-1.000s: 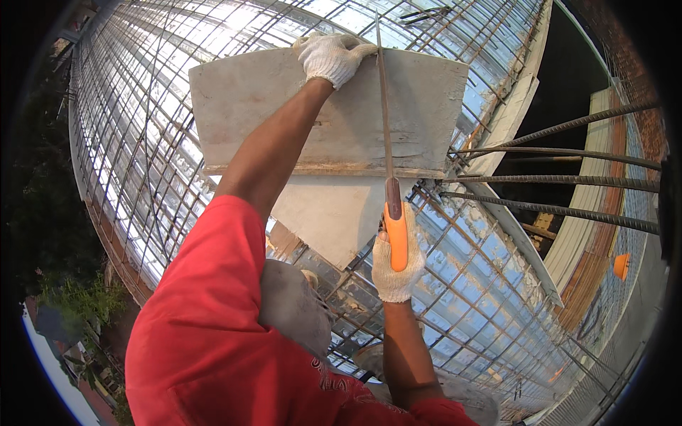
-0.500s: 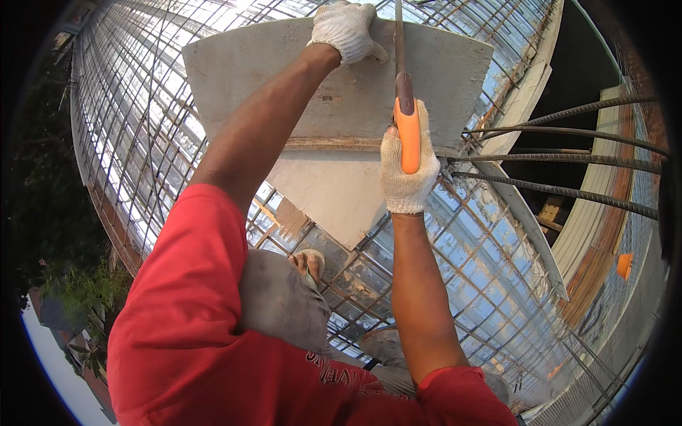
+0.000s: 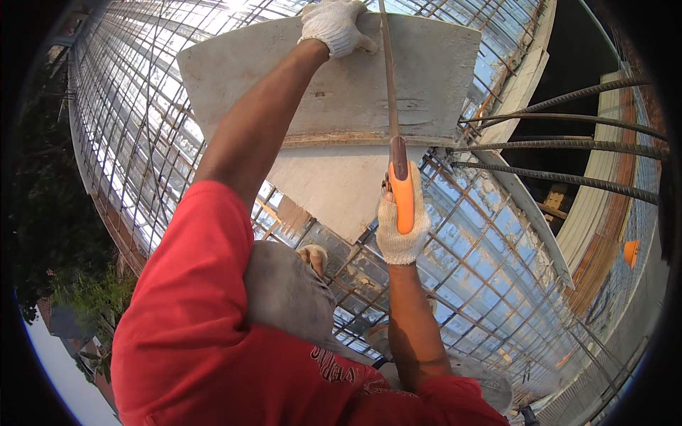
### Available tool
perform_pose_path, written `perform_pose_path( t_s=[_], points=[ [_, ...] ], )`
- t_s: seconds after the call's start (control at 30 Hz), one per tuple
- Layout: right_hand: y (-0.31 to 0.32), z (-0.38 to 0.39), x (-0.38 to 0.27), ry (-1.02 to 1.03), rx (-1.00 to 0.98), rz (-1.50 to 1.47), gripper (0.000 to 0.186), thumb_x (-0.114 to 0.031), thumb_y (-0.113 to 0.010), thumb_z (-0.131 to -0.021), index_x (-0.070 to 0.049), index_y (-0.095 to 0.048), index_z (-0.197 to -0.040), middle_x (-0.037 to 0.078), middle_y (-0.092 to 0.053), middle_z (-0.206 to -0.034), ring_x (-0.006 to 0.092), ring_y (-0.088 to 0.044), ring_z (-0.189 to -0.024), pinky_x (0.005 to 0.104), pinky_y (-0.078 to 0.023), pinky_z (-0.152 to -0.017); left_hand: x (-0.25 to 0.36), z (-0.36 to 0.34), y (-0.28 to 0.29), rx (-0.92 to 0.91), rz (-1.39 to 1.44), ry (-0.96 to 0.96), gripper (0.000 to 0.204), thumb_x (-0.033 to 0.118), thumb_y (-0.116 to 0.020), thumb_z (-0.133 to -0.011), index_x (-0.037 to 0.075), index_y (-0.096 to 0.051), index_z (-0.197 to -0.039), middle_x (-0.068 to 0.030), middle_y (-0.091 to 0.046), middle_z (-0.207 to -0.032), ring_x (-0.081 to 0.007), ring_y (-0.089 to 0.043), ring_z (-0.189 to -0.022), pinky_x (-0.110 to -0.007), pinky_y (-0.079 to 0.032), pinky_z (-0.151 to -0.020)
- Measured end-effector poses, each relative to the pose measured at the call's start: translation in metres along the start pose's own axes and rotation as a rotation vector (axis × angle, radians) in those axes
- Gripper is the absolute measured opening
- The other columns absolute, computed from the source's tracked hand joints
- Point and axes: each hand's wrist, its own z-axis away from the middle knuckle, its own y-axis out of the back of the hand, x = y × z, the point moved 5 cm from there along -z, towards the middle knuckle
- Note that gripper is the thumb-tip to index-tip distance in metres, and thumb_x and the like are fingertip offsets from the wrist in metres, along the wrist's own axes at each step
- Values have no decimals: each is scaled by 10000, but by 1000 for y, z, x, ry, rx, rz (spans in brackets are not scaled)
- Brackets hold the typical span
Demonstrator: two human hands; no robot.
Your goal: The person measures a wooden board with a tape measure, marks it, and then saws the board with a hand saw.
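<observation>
A handsaw [image 3: 402, 195] with an orange and dark handle is gripped in my right hand [image 3: 403, 231], which wears a white knit glove. Its narrow blade runs away from me across a grey, curved-looking board [image 3: 249, 82]. My left hand [image 3: 332, 27], gloved too, holds the board's far edge, thumb lying on the top face and fingers reaching over the edge, partly out of view. The blade lies a little to the right of that thumb. Beneath the board, a paler pointed panel [image 3: 334, 184] sticks out toward me.
A grid of steel reinforcing bars [image 3: 469, 227] over shiny metal decking surrounds the boards. Thick ribbed bars [image 3: 568, 145] jut in at right above a dark opening [image 3: 561, 85]. My foot [image 3: 312, 257] is on the grid. An orange object [image 3: 630, 253] sits far right.
My right hand has drawn the handsaw back toward me, from over the board's near edge to below it. The left hand stays on the board; the view has shifted slightly.
</observation>
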Motion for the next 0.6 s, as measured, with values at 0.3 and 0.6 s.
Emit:
perform_pose_path(
  t_s=[0.3, 0.6],
  points=[
    [-22, -61, -8, -28, -22, 59, 508, -151, -743, -992, 70, -617, -1432, 212, -777, -1159, 249, -774, -963, 351, -595, -867, -8, -9, -18, -150, 54, 138, 1007, 433, -919, -683, 0, -559, -1518, -270, -488, -1599, -423, -414, -1509, -503, -378, -1242],
    [-30, -102, -15, 31, -41, 42, 536, -122, -753, -980, 89, -591, -1445, 256, -749, -1253, 246, -780, -1055, 351, -597, -916, 10, -5, 4, -60, -323, 84, 872, 629, -902, -634, 180, -717, -1359, -75, -771, -1254, -307, -691, -1221, -524, -455, -1065]
  ],
)
